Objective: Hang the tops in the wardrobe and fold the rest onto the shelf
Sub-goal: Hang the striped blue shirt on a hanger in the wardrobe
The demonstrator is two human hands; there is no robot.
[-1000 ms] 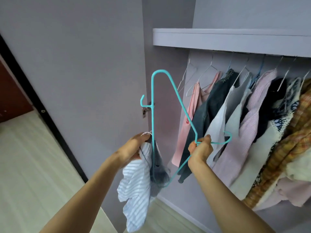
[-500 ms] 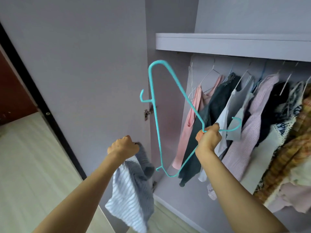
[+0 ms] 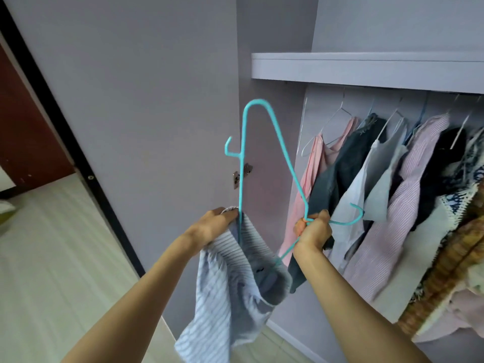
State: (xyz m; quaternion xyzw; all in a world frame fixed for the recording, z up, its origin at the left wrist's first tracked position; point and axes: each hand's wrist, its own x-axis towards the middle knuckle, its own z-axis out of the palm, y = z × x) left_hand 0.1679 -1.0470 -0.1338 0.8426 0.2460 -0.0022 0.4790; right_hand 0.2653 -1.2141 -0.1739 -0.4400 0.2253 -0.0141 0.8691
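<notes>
Lilac shelf (image 3: 366,70) — clothes (image 3: 408,195) hang on hangers beneath.

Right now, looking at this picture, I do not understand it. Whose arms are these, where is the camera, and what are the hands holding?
There is no machine here. A person wears one wide camera on the head, looking forward and down, so you see their own two bare arms from above.

The left hand grips a blue striped shirt, which hangs down loosely. The right hand grips a turquoise hanger near its hook, turned sideways, with its lower end going into the shirt.

To the right is an open wardrobe with a shelf on top. Under it hang clothes already on hangers, such as a pink top and a dark garment. The striped shirt is not yet hung.
</notes>
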